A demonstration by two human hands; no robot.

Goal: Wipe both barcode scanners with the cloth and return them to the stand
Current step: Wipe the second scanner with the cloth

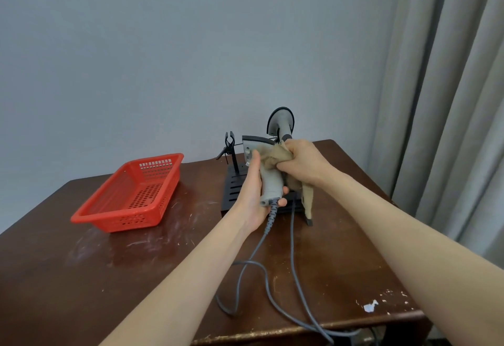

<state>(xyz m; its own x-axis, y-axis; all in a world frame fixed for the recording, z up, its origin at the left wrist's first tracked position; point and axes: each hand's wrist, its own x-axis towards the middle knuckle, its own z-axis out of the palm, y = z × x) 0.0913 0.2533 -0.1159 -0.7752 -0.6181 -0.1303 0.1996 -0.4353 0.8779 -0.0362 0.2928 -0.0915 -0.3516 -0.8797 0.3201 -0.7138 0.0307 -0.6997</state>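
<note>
Two hands at work: gripping the grey scanner [269,186] by its handle in the left hand [252,198], fingers [282,202] curled round it, just above the black stand [231,190] on the table [136,264]. Pressing the bunched tan cloth [271,158] against its head with the right hand [302,163], fingers clenched on the fabric. Leaving the second scanner [281,119] standing upright behind.

You are in a plain indoor room, home or back office; which of the two cannot be told. A flat grey-blue painted wall [191,45] stands behind your bench [81,277], a dark wooden one with scuffed, chipped varnish. Long grey curtains [450,100] hang in folds at your right. On the bench sit a red plastic basket [128,219] and a black scanner stand [231,190].
</note>
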